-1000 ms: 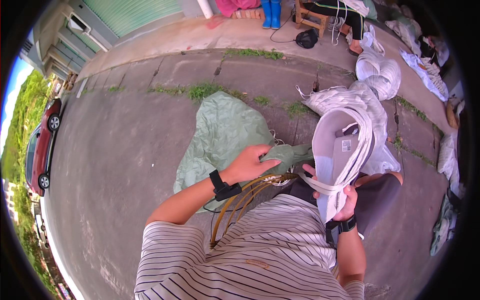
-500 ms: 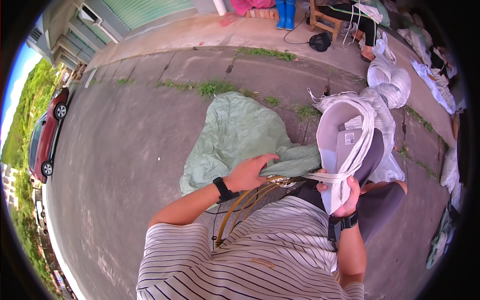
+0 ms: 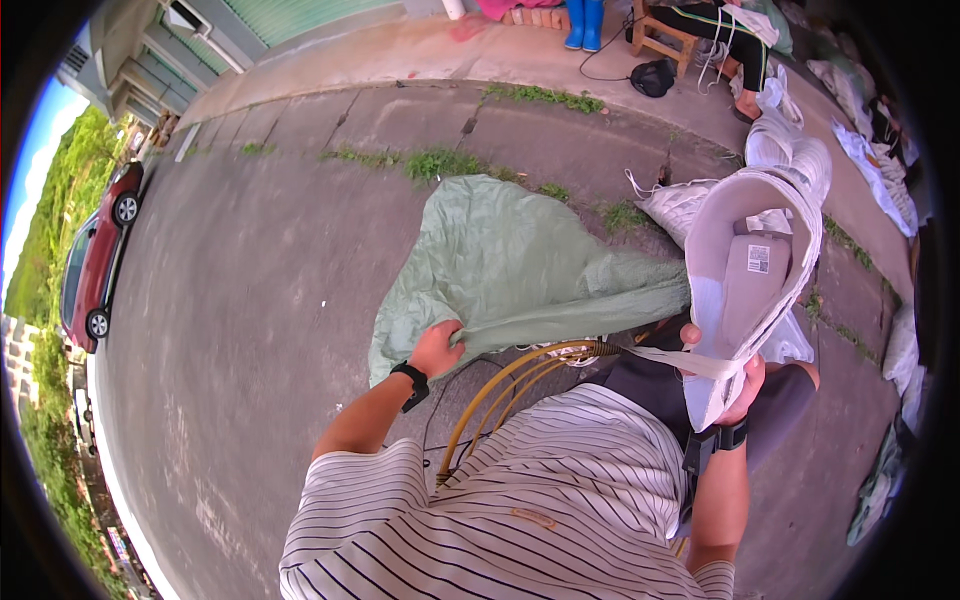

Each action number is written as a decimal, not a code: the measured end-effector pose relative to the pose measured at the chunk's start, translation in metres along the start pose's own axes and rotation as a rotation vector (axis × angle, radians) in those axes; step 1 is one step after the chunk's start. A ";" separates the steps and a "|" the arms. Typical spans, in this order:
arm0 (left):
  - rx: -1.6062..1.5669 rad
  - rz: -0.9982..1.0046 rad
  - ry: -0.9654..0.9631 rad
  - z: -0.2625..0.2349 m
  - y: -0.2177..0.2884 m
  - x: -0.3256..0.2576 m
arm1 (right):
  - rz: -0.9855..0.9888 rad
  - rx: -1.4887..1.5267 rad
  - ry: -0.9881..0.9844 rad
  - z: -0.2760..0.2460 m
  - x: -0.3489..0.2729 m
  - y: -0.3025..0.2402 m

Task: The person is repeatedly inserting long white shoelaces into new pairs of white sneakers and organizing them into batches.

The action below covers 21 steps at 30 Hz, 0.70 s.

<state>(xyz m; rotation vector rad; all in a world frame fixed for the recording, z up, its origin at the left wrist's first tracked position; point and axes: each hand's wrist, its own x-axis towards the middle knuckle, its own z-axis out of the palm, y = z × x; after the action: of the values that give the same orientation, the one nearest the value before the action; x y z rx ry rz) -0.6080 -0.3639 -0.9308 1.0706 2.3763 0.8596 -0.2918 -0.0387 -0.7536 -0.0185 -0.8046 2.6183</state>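
**Two hands, one sack and one green sheet**

We take the green sheet [image 3: 510, 265] as our landmark, because it lies in the middle of the concrete ground [image 3: 250, 300] and almost everything can be placed from it.

Our left hand [image 3: 437, 348] is at the near edge of the sheet. The fingers are pressed together on a fold of the fabric, so the grip is pinching the edge itself. We think the edge is taken here because a thin, wide cloth is easiest to control from its border, and the rest can trail on the ground behind.

Our right hand [image 3: 735, 385] is to the right of the sheet and a little nearer to the body. It is closed around the lower end of a white woven sack [image 3: 745, 290], with a white strap [image 3: 680, 360] passing under the thumb. The sack stands upright in the air with its mouth open, and a grey flat piece shows inside it. Holding it from below probably keeps the mouth open and off the ground.

Between the sheet and our striped shirt [image 3: 520, 510] are some yellow curved hoops [image 3: 510, 385], just below the near edge of the sheet. What they belong to we cannot tell.

Beyond the sheet, to its right, more white sacks [image 3: 680, 205] lie on the ground. Far to the left of the sheet a red car [image 3: 95, 260] is parked by the grass.
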 end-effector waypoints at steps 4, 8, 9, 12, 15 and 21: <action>0.150 -0.028 -0.032 0.003 -0.031 -0.017 | -0.125 -0.053 0.072 0.009 0.004 -0.001; 0.049 -0.291 0.059 0.019 -0.070 -0.035 | -0.157 -0.056 0.103 -0.012 -0.005 -0.012; 0.068 -0.352 0.094 0.025 -0.088 -0.043 | -0.174 -0.036 0.112 -0.003 -0.002 -0.015; 0.118 -0.427 0.062 0.025 -0.098 -0.056 | -0.161 0.009 0.037 0.000 0.000 -0.029; 0.010 -0.484 0.255 0.039 -0.099 -0.058 | -0.211 -0.043 0.008 -0.005 0.002 -0.036; 0.167 -0.219 0.134 -0.022 -0.012 -0.050 | -0.096 0.046 -0.102 0.014 0.005 -0.061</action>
<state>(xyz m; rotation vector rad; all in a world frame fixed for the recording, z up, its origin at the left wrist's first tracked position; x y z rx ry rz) -0.5954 -0.4167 -0.9176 0.8127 2.6556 0.6842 -0.2754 0.0014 -0.7080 0.1640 -0.7598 2.5629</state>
